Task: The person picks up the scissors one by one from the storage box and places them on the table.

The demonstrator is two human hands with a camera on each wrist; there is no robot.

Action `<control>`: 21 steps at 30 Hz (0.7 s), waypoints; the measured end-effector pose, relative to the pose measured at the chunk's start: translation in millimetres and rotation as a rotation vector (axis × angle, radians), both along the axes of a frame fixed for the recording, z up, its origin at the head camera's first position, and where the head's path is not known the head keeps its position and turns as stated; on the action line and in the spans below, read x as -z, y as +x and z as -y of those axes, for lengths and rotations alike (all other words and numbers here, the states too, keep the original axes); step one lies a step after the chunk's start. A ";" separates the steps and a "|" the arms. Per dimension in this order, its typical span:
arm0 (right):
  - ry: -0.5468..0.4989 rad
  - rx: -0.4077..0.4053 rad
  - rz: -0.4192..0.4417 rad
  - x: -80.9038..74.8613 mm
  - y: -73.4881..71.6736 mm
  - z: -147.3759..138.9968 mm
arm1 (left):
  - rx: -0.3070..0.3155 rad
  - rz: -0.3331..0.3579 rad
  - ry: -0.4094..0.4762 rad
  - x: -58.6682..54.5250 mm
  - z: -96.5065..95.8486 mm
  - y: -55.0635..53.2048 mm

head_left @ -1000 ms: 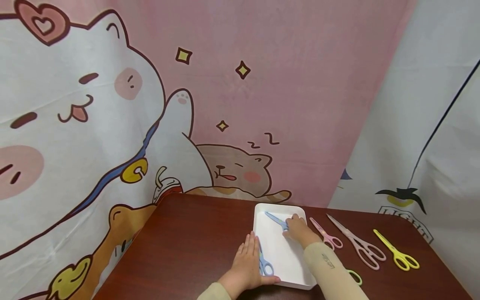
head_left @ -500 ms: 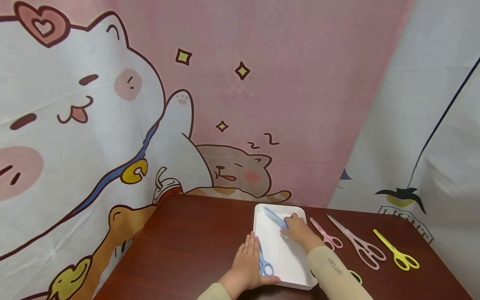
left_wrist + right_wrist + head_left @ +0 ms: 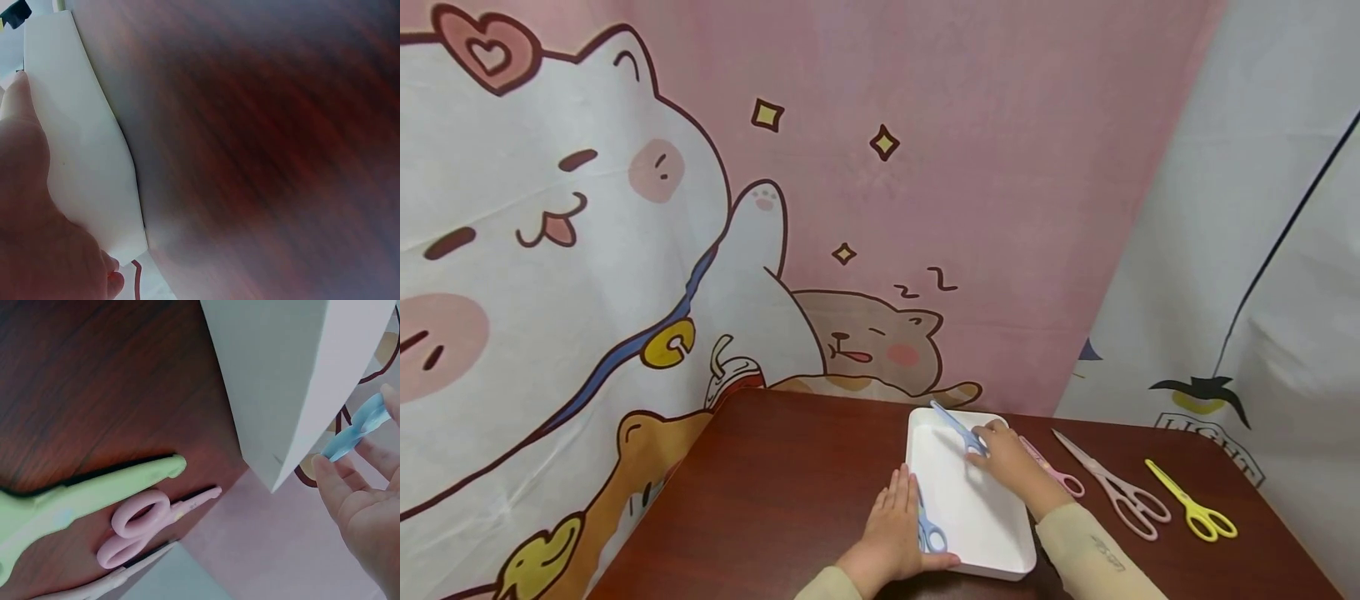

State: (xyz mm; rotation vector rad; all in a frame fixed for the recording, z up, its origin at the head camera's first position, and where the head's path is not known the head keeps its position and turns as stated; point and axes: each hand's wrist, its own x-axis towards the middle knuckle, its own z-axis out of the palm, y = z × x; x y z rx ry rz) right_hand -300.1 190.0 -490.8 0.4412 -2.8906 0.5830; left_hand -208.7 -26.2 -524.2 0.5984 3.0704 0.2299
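Note:
In the head view my right hand (image 3: 1006, 457) pinches a pair of light blue scissors (image 3: 953, 422) by the handles over the far end of a white tray (image 3: 973, 517). Its blades point to the far left, past the tray's far rim. In the right wrist view, the thumb and fingertips hold the blue handle loops (image 3: 356, 432). My left hand (image 3: 891, 525) lies along the tray's left side with straight fingers, its thumb stretched along the near side. Beside that hand, a second pair of light blue scissors (image 3: 933, 535) lies inside the tray, partly hidden by it.
Right of the tray lie pink scissors (image 3: 1062, 475), larger pale pink scissors (image 3: 1116, 487) and yellow scissors (image 3: 1195, 504) on the brown table (image 3: 790, 467). Green scissors (image 3: 87, 500) show in the right wrist view. A patterned curtain (image 3: 1000, 208) hangs behind the table.
My right hand has lifted the blue scissors from the tray floor, and their tips now reach past the far rim. The left hand has stayed still. The right forearm now covers the green scissors.

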 end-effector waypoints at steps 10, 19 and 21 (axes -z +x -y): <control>-0.010 0.045 0.009 -8.9 11.1 -7.1 | 0.000 0.010 -0.019 0.9 -0.2 0.3; -0.062 0.050 -0.007 -6.4 16.2 -15.2 | -0.010 -0.027 -0.033 10.9 -1.3 -4.7; -0.075 0.054 -0.010 -4.3 16.1 -17.3 | -0.008 -0.042 -0.035 16.1 -1.4 -6.9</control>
